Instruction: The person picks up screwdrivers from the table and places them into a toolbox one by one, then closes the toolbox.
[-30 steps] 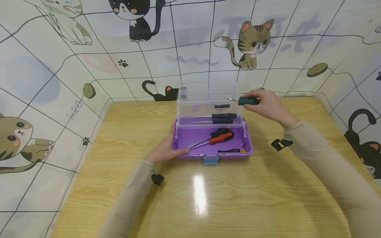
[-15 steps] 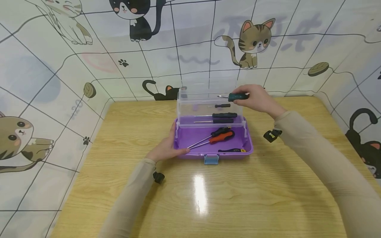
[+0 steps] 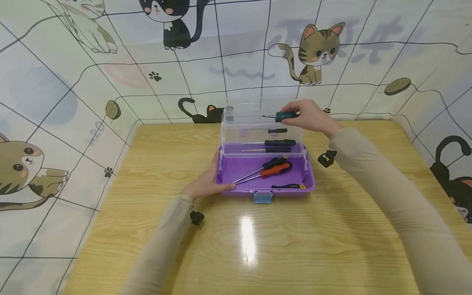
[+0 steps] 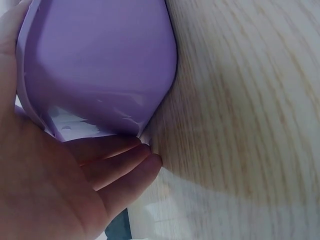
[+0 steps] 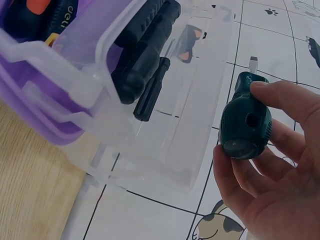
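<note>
A purple toolbox (image 3: 258, 193) stands open on the table, its clear tiered trays (image 3: 230, 135) raised at the back. My left hand (image 3: 204, 184) grips its left end, thumb at the front rim and fingers along the side. Over the top tray, my right hand (image 3: 307, 116) holds a dark green screwdriver (image 3: 283, 116) by its stubby handle, tip pointing left. In the trays lie black screwdrivers (image 3: 280, 143) and a small black one (image 3: 276, 130). On the purple bottom are an orange-red-handled screwdriver (image 3: 276, 169), a black-handled one (image 3: 274, 162) and a black-and-yellow deli tool (image 3: 289, 186).
A light blue latch (image 3: 263, 198) hangs at the toolbox's front. Beneath is a wood-grain table (image 3: 295, 246). A cat-printed sheet (image 3: 243, 49) rises behind the table and at both sides.
My right hand has carried the green screwdriver left and slightly upward, from the right of the trays to above the top tray. My left hand has stayed on the toolbox.
</note>
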Available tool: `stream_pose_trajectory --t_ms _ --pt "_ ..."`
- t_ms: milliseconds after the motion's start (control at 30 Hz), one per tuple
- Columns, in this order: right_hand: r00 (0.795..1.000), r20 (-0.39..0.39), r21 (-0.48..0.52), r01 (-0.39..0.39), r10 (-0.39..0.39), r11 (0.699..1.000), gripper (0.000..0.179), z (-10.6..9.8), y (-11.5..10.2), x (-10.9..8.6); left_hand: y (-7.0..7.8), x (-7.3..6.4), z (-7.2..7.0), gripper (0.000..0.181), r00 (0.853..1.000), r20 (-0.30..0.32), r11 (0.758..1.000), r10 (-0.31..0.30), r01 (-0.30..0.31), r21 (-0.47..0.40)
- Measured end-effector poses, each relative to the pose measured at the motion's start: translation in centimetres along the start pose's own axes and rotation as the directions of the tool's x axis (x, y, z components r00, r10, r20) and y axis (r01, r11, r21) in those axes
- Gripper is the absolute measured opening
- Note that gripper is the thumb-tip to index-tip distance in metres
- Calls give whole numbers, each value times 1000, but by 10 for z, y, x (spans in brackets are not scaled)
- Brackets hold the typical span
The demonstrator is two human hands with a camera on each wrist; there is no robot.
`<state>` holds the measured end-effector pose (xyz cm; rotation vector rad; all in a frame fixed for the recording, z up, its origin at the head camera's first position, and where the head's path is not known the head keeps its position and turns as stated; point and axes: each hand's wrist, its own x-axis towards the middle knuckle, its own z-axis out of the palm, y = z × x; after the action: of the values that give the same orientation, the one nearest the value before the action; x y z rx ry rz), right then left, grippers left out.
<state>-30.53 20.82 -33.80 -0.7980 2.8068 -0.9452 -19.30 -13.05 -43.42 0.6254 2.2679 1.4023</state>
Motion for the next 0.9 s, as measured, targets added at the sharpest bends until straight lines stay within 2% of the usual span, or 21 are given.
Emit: stream_pose_trajectory --t_ms 100,167,400,500,600,733,900 --pt "1000 4 -5 5 -5 1000 29 2 -1 4 13 -3 -1 120 1000 11 1000 7 -6 -24" --pt "1000 9 1 -1 1 1000 29 3 -2 8 15 -4 -1 120 1000 10 1000 2 -2 -27" --pt "998 62 8 -15 14 1000 31 4 -11 23 -18 5 1 126 1000 -21 999 -6 7 41" --pt "997 79 1 -15 15 1000 30 4 -13 30 -17 5 1 126 1000 -20 999 -14 15 42" --pt "995 99 -7 -32 33 999 29 5 -14 35 -11 4 0 125 1000 -10 1000 -9 10 18" --pt "991 129 -12 -37 38 999 28 8 -16 41 5 -1 -2 123 1000 14 1000 -7 7 -13" --pt "989 144 -35 -19 24 999 27 12 -15 48 18 -5 -3 120 1000 24 1000 -16 16 2"
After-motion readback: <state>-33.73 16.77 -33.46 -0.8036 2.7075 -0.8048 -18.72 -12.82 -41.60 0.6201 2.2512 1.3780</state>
